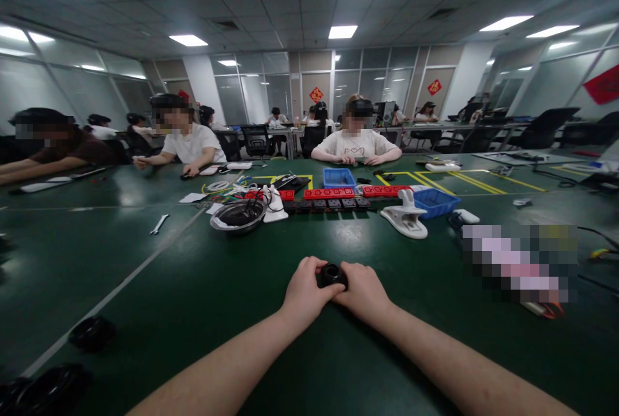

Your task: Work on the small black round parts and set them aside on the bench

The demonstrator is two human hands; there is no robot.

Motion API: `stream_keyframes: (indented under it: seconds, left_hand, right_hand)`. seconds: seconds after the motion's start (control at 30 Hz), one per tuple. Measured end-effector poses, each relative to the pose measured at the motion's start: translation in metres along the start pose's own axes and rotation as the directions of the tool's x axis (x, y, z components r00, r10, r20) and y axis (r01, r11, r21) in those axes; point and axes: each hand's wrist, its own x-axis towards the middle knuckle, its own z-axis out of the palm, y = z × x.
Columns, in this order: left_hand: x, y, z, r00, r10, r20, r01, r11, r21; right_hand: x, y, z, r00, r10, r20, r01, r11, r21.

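Observation:
A small black ring-shaped part with a round hole on top is at the middle of the green table. My left hand grips its left side, the thumb across its front. From the right, my right hand closes on the same part, and the two thumbs come close together in front of it. The underside of the part and several fingertips are hidden. Similar black round parts lie at the lower left, some cut off by the frame's edge.
Beyond my hands are a metal bowl, red and black power strips, a white clip stand and blue trays. A wrench lies left. A pixelated item is right. People sit across the table.

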Motion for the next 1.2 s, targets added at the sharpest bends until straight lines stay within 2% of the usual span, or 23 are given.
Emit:
stream_keyframes:
  seconds: [0.1,0.2,0.33,0.43,0.5,0.97,1.2]
  left_hand:
    - [0.001,-0.002,0.001,1.000,0.020,0.001,-0.020,1.000,-0.016]
    - [0.003,-0.004,-0.004,0.995,0.062,0.074,-0.057,0.996,-0.067]
    - [0.007,-0.007,-0.015,0.966,0.147,0.215,-0.125,0.986,-0.110]
    - [0.008,-0.007,-0.020,0.938,0.190,0.290,-0.156,0.978,-0.136]
    - [0.009,-0.007,-0.023,0.926,0.197,0.322,-0.157,0.977,-0.146]
    - [0.009,-0.007,-0.021,0.923,0.201,0.328,-0.153,0.974,-0.166]
    - [0.008,-0.004,-0.021,0.934,0.157,0.322,-0.133,0.987,-0.095]
  right_hand:
    - [-0.003,-0.002,-0.003,1.000,0.008,-0.025,-0.009,0.999,-0.037]
    - [-0.003,0.005,-0.005,0.999,-0.044,-0.024,0.046,0.994,0.098]
    - [0.002,0.019,-0.011,0.957,-0.267,0.111,0.207,0.901,0.382]
    - [0.006,0.027,-0.016,0.920,-0.332,0.207,0.189,0.842,0.506]
    - [0.007,0.029,-0.017,0.906,-0.354,0.231,0.175,0.812,0.556]
    - [0.007,0.032,-0.014,0.907,-0.383,0.174,0.238,0.807,0.540]
    - [0.009,0.032,-0.012,0.915,-0.365,0.175,0.236,0.832,0.502]
